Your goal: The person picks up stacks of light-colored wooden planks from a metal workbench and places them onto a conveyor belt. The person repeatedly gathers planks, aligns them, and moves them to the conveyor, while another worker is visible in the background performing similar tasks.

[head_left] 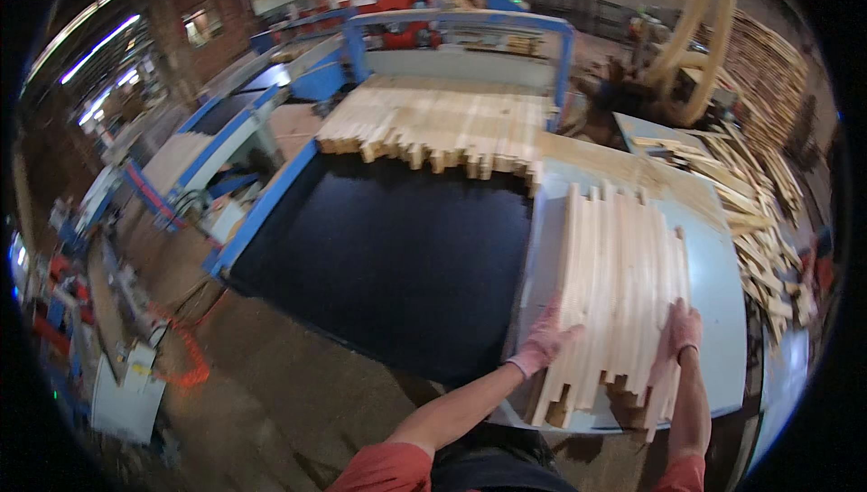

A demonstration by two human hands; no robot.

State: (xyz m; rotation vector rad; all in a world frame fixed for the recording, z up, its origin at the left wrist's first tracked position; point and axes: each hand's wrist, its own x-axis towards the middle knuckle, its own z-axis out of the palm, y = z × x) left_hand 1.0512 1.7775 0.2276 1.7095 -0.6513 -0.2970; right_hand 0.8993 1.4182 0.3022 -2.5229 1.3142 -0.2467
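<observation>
A bundle of pale wooden strips (619,275) lies side by side on a light grey tabletop (718,311), its near ends uneven and some reaching past the table's front edge. My left hand (545,338), in a pink glove, grips the bundle's left side. On its right side my right hand (685,327), gloved alike, holds the outer strips, so the bundle is squeezed between both hands. Some fingertips are hidden against the wood.
Left of the table is a black conveyor belt (388,257) with a blue side rail (271,208). More wooden strips (442,122) lie across its far end, before a blue frame (461,16). Loose offcuts (754,221) are heaped at the right, near pale hoses (700,41).
</observation>
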